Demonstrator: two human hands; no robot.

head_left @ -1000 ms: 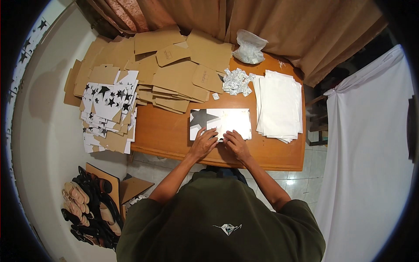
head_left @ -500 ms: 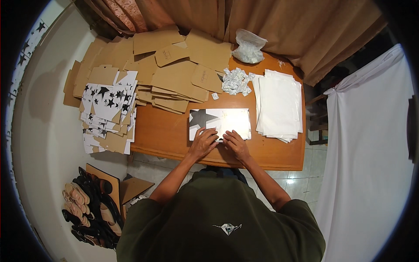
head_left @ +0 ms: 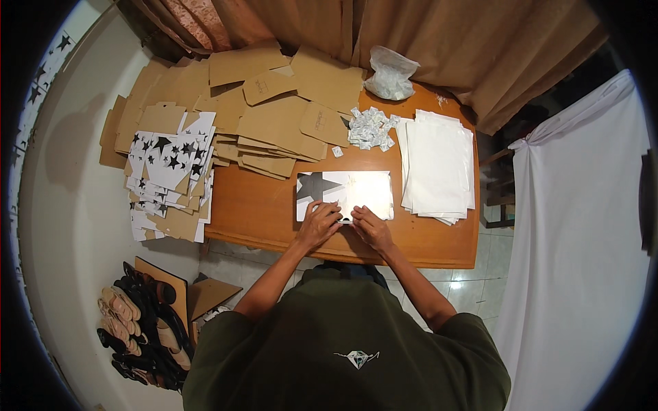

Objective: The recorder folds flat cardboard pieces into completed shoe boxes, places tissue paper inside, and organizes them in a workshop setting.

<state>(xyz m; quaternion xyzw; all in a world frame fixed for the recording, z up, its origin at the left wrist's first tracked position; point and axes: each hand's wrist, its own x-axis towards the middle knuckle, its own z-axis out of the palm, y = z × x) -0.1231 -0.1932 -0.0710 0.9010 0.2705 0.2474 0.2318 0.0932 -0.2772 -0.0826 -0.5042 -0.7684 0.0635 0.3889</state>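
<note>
A closed white box (head_left: 370, 189) with a big black star on its left part lies flat near the front of the wooden table, a bright glare on its right half. My left hand (head_left: 319, 225) grips its front edge left of the middle, fingers bent over the top. Just to the right, my right hand (head_left: 371, 227) holds the same edge with its fingers drawn together. A small dark notch shows at the edge between the two hands. My thumbs are mostly hidden.
Flat brown cardboard pieces (head_left: 274, 130) cover the back left, beside star-printed box sheets (head_left: 168, 164). Small white packets (head_left: 372, 128) lie in a heap behind the box, near a clear plastic bag (head_left: 392, 74). White sheets (head_left: 439, 164) are stacked at right; sandals (head_left: 147, 322) sit at lower left.
My right-hand fingers have drawn in slightly at the box's front edge, and the dark notch shows more. The box has stayed almost in place.
</note>
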